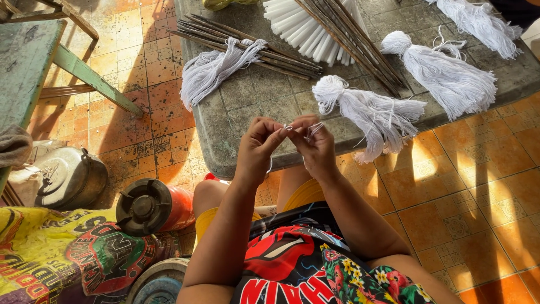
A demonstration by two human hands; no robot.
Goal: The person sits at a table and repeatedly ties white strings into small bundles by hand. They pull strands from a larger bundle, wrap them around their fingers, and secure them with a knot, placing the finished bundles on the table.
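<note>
My left hand (258, 147) and my right hand (316, 147) meet in front of me over the near edge of a low grey table (236, 126). Both pinch a thin piece of white thread (289, 128) between thumb and fingertips. Just beyond my right hand lies a bundle of white string tied like a tassel (368, 112). A second tassel (441, 70) rests further right, a third (211, 67) at the left of the table, and one more (481, 19) at the far right corner.
Dark thin sticks (247, 48) and a fan of white rods (304, 25) lie on the table's far side. On the tiled floor at left stand a red gas canister (152, 205), a metal kettle (67, 177), a printed sack (62, 256) and a green wooden bench (34, 62).
</note>
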